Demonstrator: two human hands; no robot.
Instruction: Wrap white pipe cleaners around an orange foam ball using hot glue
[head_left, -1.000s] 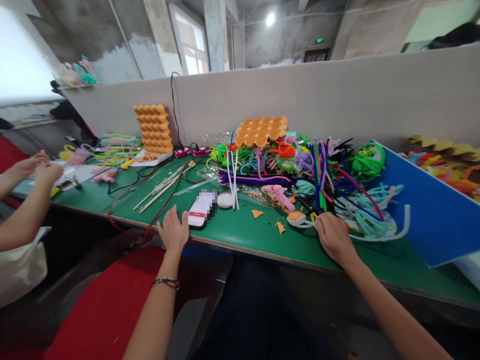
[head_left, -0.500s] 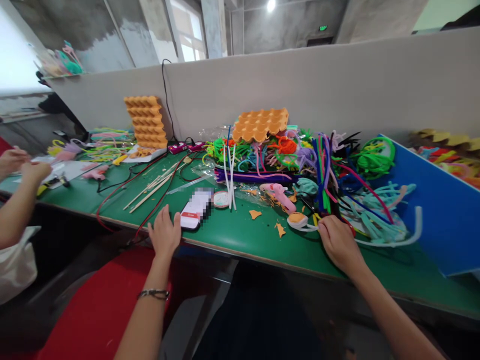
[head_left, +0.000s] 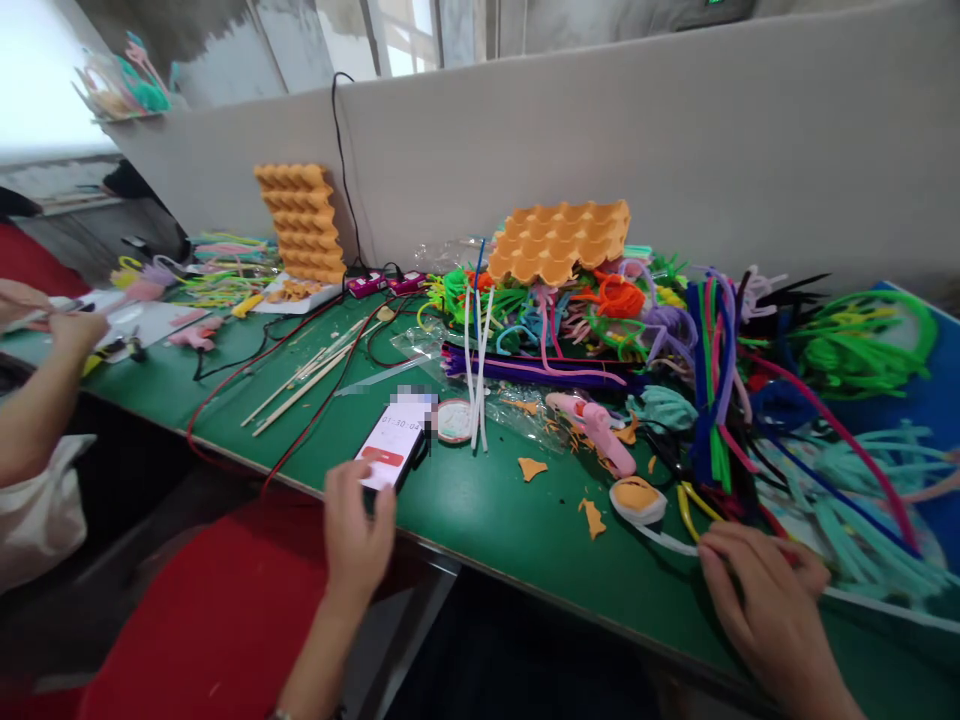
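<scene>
My left hand (head_left: pixel 358 535) is over the near end of a phone (head_left: pixel 394 440), with its fingers apart and reaching onto the screen by a red button. The phone shows a running timer, partly blurred out. At the right, my right hand (head_left: pixel 769 600) rests low on the table, its fingertips closed on a white fuzzy strip (head_left: pixel 667 541), like a pipe cleaner. That strip leads to a small round piece (head_left: pixel 637 498) with a white rim and orange centre. Beside the fingers lie yellow-handled pliers (head_left: pixel 694 508), partly hidden among pipe cleaners.
A pink glue gun (head_left: pixel 600 430) lies behind the round piece, near orange scraps (head_left: pixel 532 468). Pipe cleaners (head_left: pixel 660 330) heap up under an orange egg-crate sheet (head_left: pixel 562 240). Wooden sticks (head_left: pixel 307 385) and red cables lie left. Another person's hands (head_left: pixel 71 325) work at far left.
My left hand has moved right from beside the phone onto its screen. The view has tilted down and shifted left; my right hand stays at the white strip.
</scene>
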